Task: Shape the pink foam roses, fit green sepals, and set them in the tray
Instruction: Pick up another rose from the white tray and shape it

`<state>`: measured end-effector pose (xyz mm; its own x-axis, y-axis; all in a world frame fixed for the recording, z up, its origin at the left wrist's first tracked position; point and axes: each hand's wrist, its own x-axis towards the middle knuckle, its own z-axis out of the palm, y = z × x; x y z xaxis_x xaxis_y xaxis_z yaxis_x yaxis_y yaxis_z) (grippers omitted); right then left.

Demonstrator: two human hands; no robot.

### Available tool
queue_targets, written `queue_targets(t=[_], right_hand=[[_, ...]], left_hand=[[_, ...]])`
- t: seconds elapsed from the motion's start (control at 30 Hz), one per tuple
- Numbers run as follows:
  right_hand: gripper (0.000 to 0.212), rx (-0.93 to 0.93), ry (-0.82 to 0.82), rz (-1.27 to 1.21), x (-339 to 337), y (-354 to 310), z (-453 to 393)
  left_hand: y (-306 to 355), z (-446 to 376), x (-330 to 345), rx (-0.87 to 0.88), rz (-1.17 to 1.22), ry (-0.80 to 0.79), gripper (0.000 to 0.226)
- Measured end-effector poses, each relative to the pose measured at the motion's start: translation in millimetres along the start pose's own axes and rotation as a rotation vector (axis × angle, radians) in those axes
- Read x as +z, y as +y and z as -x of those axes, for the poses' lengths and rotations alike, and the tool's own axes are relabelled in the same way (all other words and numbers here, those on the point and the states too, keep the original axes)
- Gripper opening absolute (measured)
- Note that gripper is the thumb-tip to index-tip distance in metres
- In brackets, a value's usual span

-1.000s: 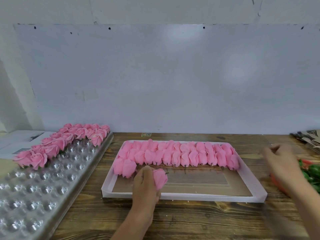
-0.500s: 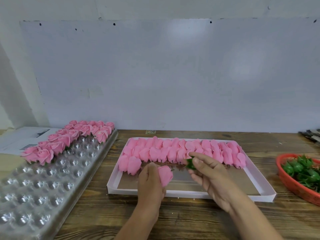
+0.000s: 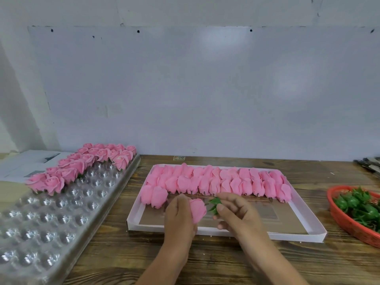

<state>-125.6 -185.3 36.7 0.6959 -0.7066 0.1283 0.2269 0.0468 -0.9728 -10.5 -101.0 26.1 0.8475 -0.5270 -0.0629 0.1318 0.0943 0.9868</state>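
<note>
Your left hand (image 3: 181,217) grips a soft, closed pink foam rose (image 3: 197,209) above the shallow white box (image 3: 226,233). Your right hand (image 3: 236,212) pinches a spiky green sepal (image 3: 213,205) just beside the rose's tip. Finished roses (image 3: 82,165) sit in the dimpled clear plastic tray (image 3: 61,212), left.

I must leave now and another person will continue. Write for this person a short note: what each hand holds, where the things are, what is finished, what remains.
Left hand: grips one closed pink foam rose bud over the white shallow cardboard box.
Right hand: pinches a green plastic sepal right beside the bud's base, not yet fitted.
Unshaped pink buds lie in rows at the far side of the box.
Spare sepals are in the red plastic basket on the right.
Done: opened roses fill the far end of the clear dimpled plastic tray on the left.
Left: fit this sepal, shape the rose, set it in the tray, then continue with the other buds.
</note>
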Motion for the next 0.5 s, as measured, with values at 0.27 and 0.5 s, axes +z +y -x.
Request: queue_targets(t=[0.27, 0.5], right_hand=[[0.032, -0.125, -0.003, 0.084, 7, 7, 2], [0.035, -0.165, 0.0, 0.132, 8, 11, 4]], left_hand=[[-2, 1, 1, 0.009, -0.031, -0.053, 0.037], [0, 5, 3, -0.007, -0.046, -0.082, 0.037]])
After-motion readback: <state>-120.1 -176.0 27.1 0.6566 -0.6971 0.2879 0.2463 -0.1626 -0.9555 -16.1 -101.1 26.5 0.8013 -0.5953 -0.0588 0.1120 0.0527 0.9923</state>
